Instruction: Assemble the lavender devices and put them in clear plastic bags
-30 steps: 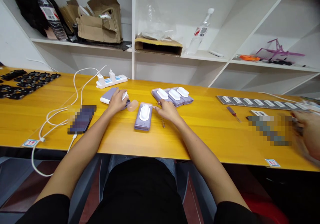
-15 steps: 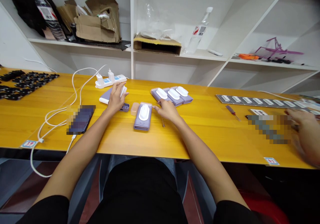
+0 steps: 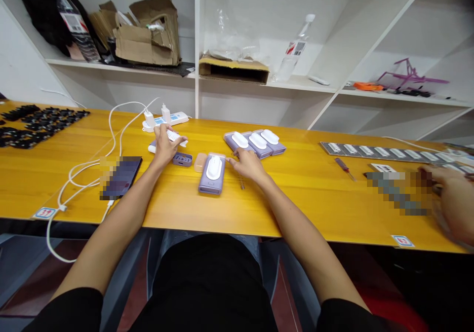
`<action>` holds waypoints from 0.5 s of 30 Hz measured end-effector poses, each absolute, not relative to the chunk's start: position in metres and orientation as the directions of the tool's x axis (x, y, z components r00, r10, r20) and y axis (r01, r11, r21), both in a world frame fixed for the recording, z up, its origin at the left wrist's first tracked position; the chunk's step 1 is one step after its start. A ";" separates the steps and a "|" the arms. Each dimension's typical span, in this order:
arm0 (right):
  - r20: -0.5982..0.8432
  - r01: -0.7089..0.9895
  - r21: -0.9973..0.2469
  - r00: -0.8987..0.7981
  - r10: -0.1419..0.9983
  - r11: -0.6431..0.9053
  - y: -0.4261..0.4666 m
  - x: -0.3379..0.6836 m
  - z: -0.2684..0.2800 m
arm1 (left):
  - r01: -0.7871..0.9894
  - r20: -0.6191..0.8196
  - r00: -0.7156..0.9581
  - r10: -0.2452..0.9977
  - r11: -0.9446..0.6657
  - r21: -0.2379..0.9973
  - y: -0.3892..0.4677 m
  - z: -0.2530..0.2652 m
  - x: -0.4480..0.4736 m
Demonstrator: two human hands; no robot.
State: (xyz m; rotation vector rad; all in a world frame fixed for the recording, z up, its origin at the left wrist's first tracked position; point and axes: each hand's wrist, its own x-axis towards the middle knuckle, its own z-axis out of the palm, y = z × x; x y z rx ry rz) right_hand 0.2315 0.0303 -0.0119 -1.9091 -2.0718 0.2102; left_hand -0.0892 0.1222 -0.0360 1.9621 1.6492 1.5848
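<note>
My left hand (image 3: 165, 145) grips a white slotted plastic piece (image 3: 173, 135) between thumb and fingers. Partly behind that hand is a lavender and white case (image 3: 152, 147), and at its right a small purple open tray (image 3: 182, 160) lies on the table. My right hand (image 3: 249, 164) rests low over the table with thumb and forefinger apart. Small brownish coil-like pieces (image 3: 242, 183) lie under and beside it. Left of its thumb stands a lavender device (image 3: 212, 174) with a white oval top. A translucent peach cap (image 3: 200, 162) lies next to the device.
Three similar lavender devices (image 3: 259, 145) sit behind my right hand. A phone (image 3: 122, 178), white cables and a power strip (image 3: 174, 119) are on the left. To the right lie a screwdriver (image 3: 344, 168), a strip of white parts (image 3: 381, 152) and another person's hand (image 3: 454, 194).
My left hand has moved slightly left and tilted the white slotted piece, uncovering more of the purple tray. My right hand stays nearly in place.
</note>
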 end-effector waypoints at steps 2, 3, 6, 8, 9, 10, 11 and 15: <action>0.128 0.942 -0.321 -0.056 0.990 0.095 0.031 0.232 -0.012 | 0.686 0.559 -0.068 0.827 -0.368 0.628 0.122 -0.039 -0.088; 0.128 0.941 -0.324 -0.057 0.990 0.096 0.031 0.232 -0.012 | 0.712 0.532 -0.021 0.846 -0.361 0.602 0.122 -0.040 -0.087; 0.126 0.942 -0.322 -0.060 0.990 0.098 0.031 0.232 -0.012 | 0.763 0.464 0.125 0.877 -0.384 0.520 0.121 -0.042 -0.085; 0.123 0.944 -0.315 -0.060 0.991 0.097 0.031 0.232 -0.012 | 0.785 0.436 0.197 0.878 -0.407 0.466 0.120 -0.040 -0.084; 0.123 0.945 -0.312 -0.059 0.991 0.095 0.030 0.232 -0.012 | 0.795 0.427 0.221 0.877 -0.416 0.442 0.118 -0.038 -0.084; 0.124 0.946 -0.311 -0.059 0.991 0.095 0.030 0.232 -0.011 | 0.802 0.425 0.241 0.872 -0.426 0.419 0.116 -0.036 -0.083; 0.126 0.946 -0.310 -0.058 0.990 0.095 0.030 0.232 -0.011 | 0.806 0.429 0.259 0.865 -0.438 0.397 0.114 -0.033 -0.083; 0.134 0.944 -0.315 -0.054 0.990 0.094 0.029 0.232 -0.010 | 0.807 0.430 0.329 0.841 -0.487 0.333 0.100 -0.015 -0.083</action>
